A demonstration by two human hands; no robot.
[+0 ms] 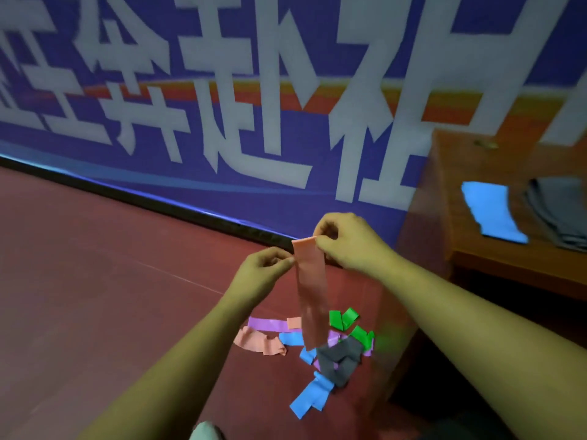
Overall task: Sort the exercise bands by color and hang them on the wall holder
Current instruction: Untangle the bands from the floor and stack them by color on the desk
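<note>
A salmon-pink exercise band [311,293] hangs straight down in front of me. My right hand [346,242] pinches its top right corner, and my left hand [263,265] pinches its left edge just below the top. Under it on the red floor lies a loose pile of bands: pink [259,341], purple [266,323], green [343,319], grey [340,360] and blue [313,398]. No wall holder is in view.
A wooden table [482,249] stands at the right with a flat blue band stack [490,211] and a grey stack [562,211] on it. A blue banner wall [222,122] with large white characters runs behind. Bare red floor [95,281] spreads to the left.
</note>
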